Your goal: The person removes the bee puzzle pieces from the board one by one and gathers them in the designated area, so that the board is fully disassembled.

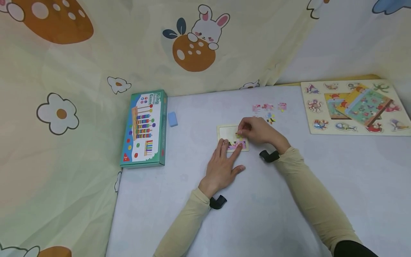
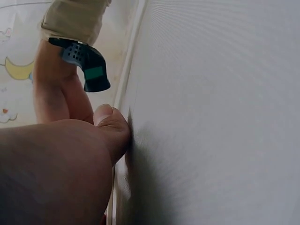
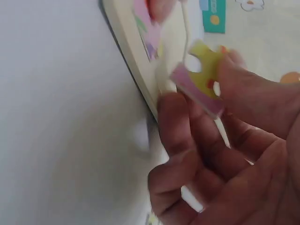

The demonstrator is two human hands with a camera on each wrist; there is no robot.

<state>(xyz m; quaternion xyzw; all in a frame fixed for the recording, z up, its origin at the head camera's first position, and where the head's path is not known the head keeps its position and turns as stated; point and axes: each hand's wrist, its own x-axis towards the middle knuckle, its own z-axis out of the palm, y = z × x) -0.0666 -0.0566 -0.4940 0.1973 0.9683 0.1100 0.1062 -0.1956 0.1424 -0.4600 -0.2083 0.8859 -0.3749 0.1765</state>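
A small puzzle tray point(image 1: 219, 130) with a pale frame lies on the white table, pink pieces fitted along its near side. My left hand point(image 1: 221, 169) rests with fingers spread, fingertips on the tray's near part and the pieces there; its thumb point(image 2: 115, 129) shows close over the table in the left wrist view. My right hand point(image 1: 258, 130) is at the tray's right edge. Between thumb and fingers it pinches a yellow and pink puzzle piece point(image 3: 204, 77), held tilted over the frame in the right wrist view.
Several loose puzzle pieces point(image 1: 267, 106) lie beyond my right hand. A green boxed game point(image 1: 143, 128) stands at the left beside a blue block point(image 1: 172, 119). At the back right, a sea-animal board point(image 1: 321, 127) bears two colourful picture boards point(image 1: 364, 103). A patterned cloth point(image 1: 135, 39) hangs behind.
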